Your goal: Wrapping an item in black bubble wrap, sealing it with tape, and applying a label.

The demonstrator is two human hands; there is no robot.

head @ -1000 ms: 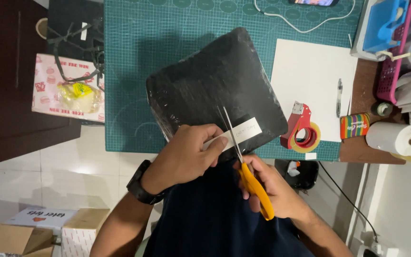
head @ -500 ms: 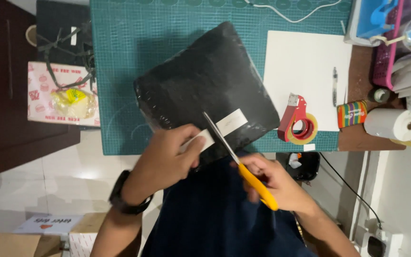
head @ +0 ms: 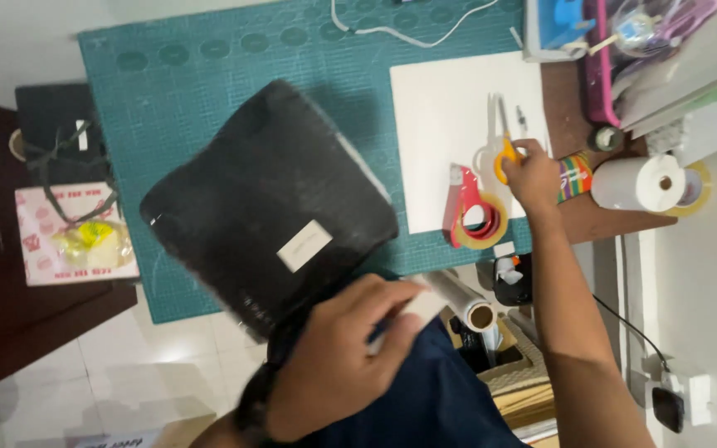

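Since half a second ago, the right hand (head: 533, 176) has carried the orange-handled scissors (head: 501, 141) away from the black plastic-wrapped parcel (head: 267, 207) to the white sheet (head: 450, 124), fingers curled through one handle. The left hand (head: 346, 365), half closed, grips the parcel's near edge on the green cutting mat (head: 176, 91). One parcel, one pair of scissors, one red tape dispenser (head: 475, 211) beside the right hand.

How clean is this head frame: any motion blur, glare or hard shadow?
Head view: the left hand and the near edge of the black package are smeared by motion blur; the right hand at the orange scissors is sharper; the white sheet is bright but not blown out; soft shadow on the green mat.
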